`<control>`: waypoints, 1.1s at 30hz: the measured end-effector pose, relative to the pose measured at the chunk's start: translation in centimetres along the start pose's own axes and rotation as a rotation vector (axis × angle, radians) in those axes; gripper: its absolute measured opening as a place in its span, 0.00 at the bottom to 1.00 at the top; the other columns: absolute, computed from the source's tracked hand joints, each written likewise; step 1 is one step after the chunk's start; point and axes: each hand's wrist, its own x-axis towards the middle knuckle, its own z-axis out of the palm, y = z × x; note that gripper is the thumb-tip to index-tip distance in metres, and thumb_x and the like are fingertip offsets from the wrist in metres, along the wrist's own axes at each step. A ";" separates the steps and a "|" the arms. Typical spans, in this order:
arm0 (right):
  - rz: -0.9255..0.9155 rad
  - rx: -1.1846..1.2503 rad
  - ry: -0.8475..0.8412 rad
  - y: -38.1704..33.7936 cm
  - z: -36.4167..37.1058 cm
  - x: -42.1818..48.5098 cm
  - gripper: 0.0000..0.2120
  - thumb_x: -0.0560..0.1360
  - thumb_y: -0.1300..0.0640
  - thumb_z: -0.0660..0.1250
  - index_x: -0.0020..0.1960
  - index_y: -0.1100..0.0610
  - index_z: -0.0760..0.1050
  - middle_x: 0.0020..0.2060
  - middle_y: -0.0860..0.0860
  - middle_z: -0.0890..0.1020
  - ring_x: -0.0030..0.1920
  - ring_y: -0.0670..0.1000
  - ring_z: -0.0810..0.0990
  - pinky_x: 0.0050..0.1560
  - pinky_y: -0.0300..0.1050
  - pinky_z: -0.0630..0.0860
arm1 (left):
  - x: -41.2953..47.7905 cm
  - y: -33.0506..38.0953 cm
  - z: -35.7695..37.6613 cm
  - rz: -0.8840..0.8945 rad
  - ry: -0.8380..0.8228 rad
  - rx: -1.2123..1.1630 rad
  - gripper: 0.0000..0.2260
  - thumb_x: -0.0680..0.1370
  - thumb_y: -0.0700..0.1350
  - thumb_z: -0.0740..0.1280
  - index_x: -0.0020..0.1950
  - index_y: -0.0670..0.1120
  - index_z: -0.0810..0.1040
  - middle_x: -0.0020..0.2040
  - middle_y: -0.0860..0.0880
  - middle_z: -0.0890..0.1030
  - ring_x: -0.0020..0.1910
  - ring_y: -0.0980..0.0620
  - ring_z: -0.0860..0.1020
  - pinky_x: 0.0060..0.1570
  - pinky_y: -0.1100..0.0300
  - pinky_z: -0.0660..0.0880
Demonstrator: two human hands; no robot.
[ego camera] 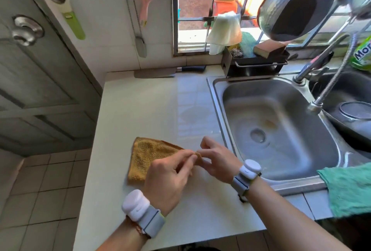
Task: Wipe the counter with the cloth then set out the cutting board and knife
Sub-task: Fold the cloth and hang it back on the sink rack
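A yellow-brown cloth [147,154] lies folded on the pale counter [140,106], near its front. My left hand [170,176] and my right hand [215,160] meet over the cloth's right corner, and both pinch that corner between thumb and fingers. A cleaver-style knife [160,72] with a dark handle rests flat at the back of the counter, under the window. No cutting board is visible to me.
A steel sink [281,130] sits right of the counter, with a flexible tap [329,82] over it. Behind it stands a black rack [257,64] with sponges. A pan [289,4] hangs above. A green cloth [349,188] drapes the front right edge.
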 end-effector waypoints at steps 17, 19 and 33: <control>0.455 0.239 0.997 -0.6 -13.4 -3.3 0.22 0.76 0.63 0.67 0.67 0.48 0.76 0.59 0.48 0.84 0.59 0.46 0.82 0.64 0.42 0.74 | 11.4 10.0 5.7 0.115 -0.047 -0.474 0.06 0.78 0.50 0.70 0.53 0.57 0.83 0.48 0.57 0.86 0.51 0.56 0.84 0.52 0.54 0.82; 0.443 0.103 1.001 3.0 -14.4 -2.2 0.25 0.76 0.65 0.67 0.72 0.50 0.72 0.64 0.51 0.81 0.62 0.48 0.79 0.67 0.32 0.67 | 14.6 11.0 9.3 0.120 -0.036 -0.409 0.09 0.78 0.49 0.70 0.58 0.57 0.83 0.52 0.56 0.86 0.53 0.58 0.83 0.54 0.52 0.81; 0.525 -0.364 0.415 23.4 -15.5 7.2 0.41 0.72 0.56 0.67 0.80 0.49 0.52 0.65 0.61 0.73 0.70 0.64 0.69 0.75 0.61 0.59 | 29.1 6.5 25.1 0.072 -0.123 0.012 0.34 0.73 0.41 0.65 0.77 0.56 0.59 0.67 0.49 0.78 0.63 0.51 0.78 0.65 0.56 0.74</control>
